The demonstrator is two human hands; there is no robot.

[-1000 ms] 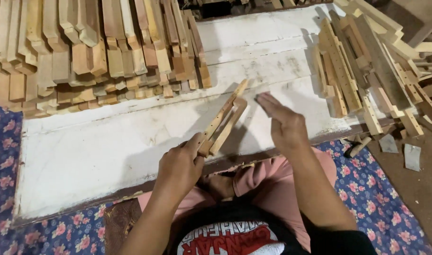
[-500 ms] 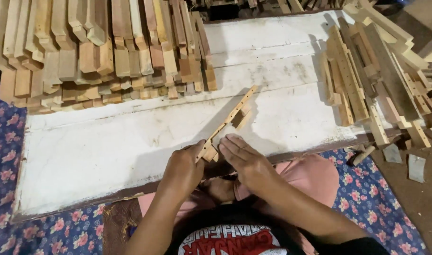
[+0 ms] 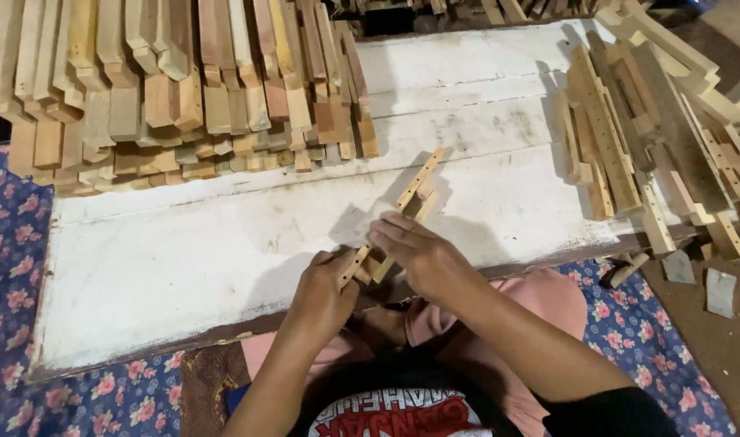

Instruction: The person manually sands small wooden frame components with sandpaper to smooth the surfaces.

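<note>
A thin wooden slat with a row of small holes (image 3: 418,178), joined to short wooden crosspieces, is held tilted over the white painted board (image 3: 224,243). My left hand (image 3: 325,295) grips the slat's near end from below. Over the middle of the same piece lies my right hand (image 3: 418,255), its fingers pressing on the crosspieces. The far end of the slat points away toward the back of the board.
A large stack of notched wooden blocks (image 3: 176,89) fills the back left of the board. A pile of long drilled slats (image 3: 629,121) lies at the right edge. Wood scraps (image 3: 718,287) sit on the floor at right, over a floral mat (image 3: 653,332).
My right hand dropped from an open raised pose onto the slat assembly, then slid a little farther along it. The left hand kept its grip on the near end.
</note>
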